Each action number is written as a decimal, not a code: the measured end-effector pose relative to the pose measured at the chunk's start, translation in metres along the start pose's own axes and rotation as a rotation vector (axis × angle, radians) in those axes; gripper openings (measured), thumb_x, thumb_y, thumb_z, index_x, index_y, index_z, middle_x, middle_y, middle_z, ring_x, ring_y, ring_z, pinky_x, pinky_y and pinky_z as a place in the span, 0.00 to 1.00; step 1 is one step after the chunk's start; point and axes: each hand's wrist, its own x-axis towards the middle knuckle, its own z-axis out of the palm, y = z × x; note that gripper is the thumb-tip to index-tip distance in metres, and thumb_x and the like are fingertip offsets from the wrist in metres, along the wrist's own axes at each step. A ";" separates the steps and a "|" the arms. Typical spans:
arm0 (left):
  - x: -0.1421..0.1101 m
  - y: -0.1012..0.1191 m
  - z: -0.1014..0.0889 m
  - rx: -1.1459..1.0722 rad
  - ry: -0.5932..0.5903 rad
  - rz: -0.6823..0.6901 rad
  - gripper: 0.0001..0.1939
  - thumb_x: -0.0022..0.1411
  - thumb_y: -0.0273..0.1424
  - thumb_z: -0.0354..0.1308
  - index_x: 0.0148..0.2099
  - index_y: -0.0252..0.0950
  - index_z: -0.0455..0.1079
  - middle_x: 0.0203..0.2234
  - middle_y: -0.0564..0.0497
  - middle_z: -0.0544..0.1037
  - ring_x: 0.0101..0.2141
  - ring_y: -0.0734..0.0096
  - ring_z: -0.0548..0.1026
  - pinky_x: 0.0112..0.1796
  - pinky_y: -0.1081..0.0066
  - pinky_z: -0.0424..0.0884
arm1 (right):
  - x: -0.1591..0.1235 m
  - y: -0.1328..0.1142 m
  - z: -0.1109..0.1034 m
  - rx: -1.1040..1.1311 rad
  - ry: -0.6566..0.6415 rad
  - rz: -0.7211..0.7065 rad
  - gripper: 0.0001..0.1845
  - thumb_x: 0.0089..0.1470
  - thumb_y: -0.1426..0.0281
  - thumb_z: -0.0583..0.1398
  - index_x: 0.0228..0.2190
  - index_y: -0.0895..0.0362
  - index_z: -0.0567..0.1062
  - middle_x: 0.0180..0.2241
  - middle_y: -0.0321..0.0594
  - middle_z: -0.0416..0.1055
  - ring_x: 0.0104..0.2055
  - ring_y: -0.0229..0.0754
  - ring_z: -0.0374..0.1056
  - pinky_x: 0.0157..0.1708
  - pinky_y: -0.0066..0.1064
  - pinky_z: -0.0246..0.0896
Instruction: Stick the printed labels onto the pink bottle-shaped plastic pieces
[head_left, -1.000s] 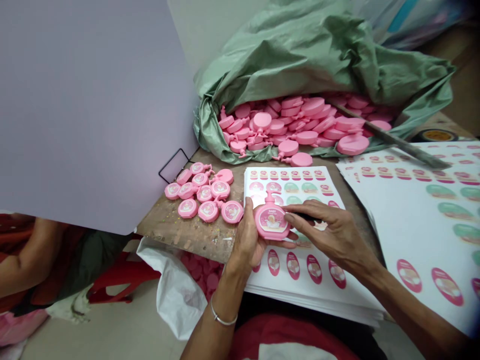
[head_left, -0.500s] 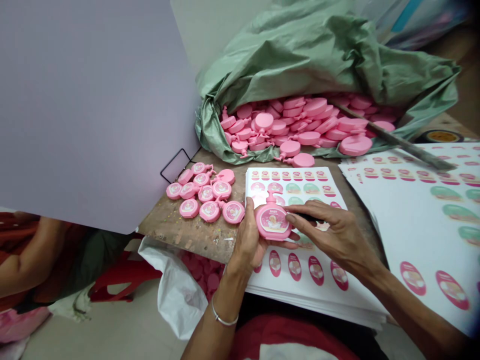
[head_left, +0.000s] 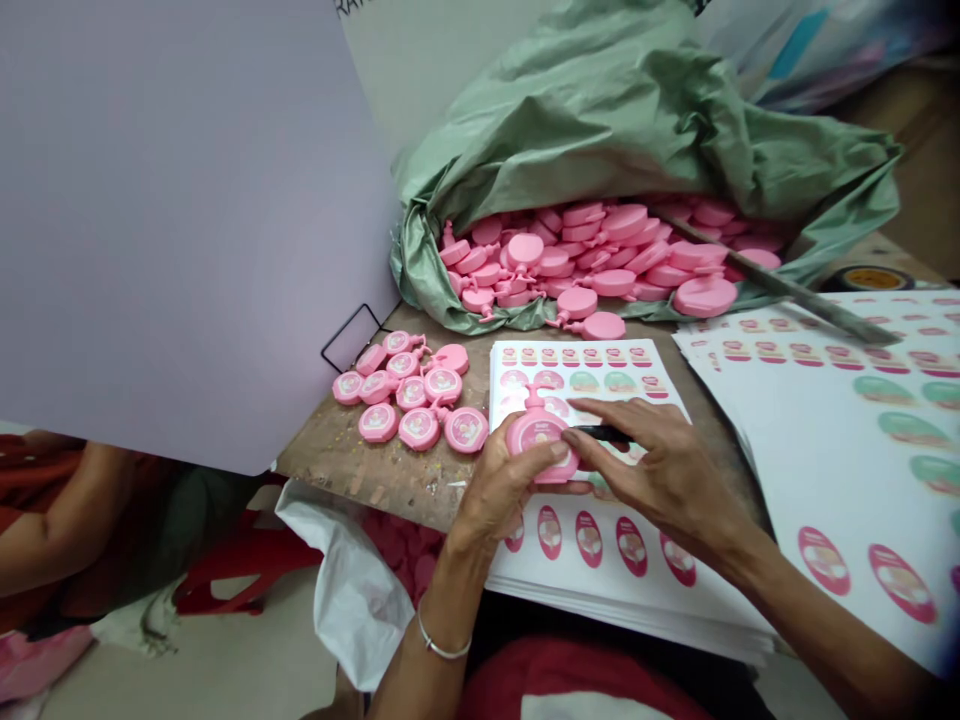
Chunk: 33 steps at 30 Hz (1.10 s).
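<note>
My left hand [head_left: 504, 488] grips a small pink bottle-shaped toy [head_left: 537, 434] with a sticker on its face, thumb pressed across it. My right hand [head_left: 660, 470] rests beside it with fingers closed on a thin black tool [head_left: 604, 434], its fingertips touching the toy's right edge. Both hands hover over a stack of white sticker sheets [head_left: 600, 380] with pink and green oval labels. A cluster of several stickered pink toys [head_left: 412, 395] lies on the worn wooden tabletop [head_left: 375, 465] to the left.
A green plastic sack [head_left: 637, 120] at the back spills several plain pink toys [head_left: 600, 255]. More sticker sheets [head_left: 840, 420] spread at right, under a long stick [head_left: 795, 290]. A large grey board [head_left: 172, 220] stands at left. Another person's arm [head_left: 52, 520] shows bottom left. A white bag [head_left: 345, 580] hangs below the table.
My left thumb has moved over the toy's face, covering part of the sticker, and the toy has tilted flatter. My right fingers stay at its right edge.
</note>
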 end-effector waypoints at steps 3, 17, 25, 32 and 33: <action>0.001 -0.002 -0.003 0.007 -0.007 -0.014 0.18 0.52 0.28 0.66 0.45 0.32 0.68 0.36 0.49 0.75 0.39 0.62 0.77 0.34 0.66 0.79 | 0.004 0.006 0.003 -0.144 0.052 0.056 0.32 0.51 0.54 0.62 0.52 0.60 0.71 0.42 0.53 0.76 0.41 0.57 0.73 0.43 0.51 0.64; 0.011 0.039 -0.067 0.671 0.527 0.255 0.23 0.56 0.48 0.57 0.42 0.32 0.70 0.34 0.44 0.78 0.34 0.61 0.77 0.35 0.65 0.74 | 0.074 0.105 0.005 -0.328 -0.131 0.415 0.32 0.52 0.50 0.58 0.52 0.57 0.69 0.50 0.51 0.72 0.52 0.53 0.68 0.48 0.42 0.63; 0.035 0.070 -0.098 1.331 0.948 0.920 0.20 0.58 0.44 0.57 0.45 0.33 0.70 0.44 0.38 0.74 0.48 0.52 0.71 0.51 0.53 0.66 | 0.129 0.147 0.031 -0.464 -0.204 0.508 0.38 0.42 0.44 0.63 0.41 0.65 0.74 0.41 0.63 0.74 0.45 0.63 0.69 0.42 0.48 0.61; 0.019 0.014 -0.034 1.046 0.498 0.759 0.07 0.64 0.32 0.53 0.38 0.36 0.71 0.32 0.49 0.77 0.32 0.69 0.75 0.36 0.69 0.72 | 0.118 0.112 0.004 -0.357 -0.128 0.521 0.41 0.47 0.41 0.56 0.41 0.68 0.74 0.37 0.60 0.75 0.40 0.58 0.70 0.37 0.43 0.62; 0.022 0.006 -0.025 1.031 0.441 0.726 0.07 0.63 0.32 0.55 0.41 0.35 0.71 0.35 0.47 0.77 0.33 0.68 0.75 0.36 0.68 0.73 | 0.108 0.100 0.002 -0.292 -0.138 0.515 0.39 0.49 0.41 0.54 0.40 0.64 0.75 0.34 0.54 0.75 0.36 0.52 0.71 0.34 0.38 0.62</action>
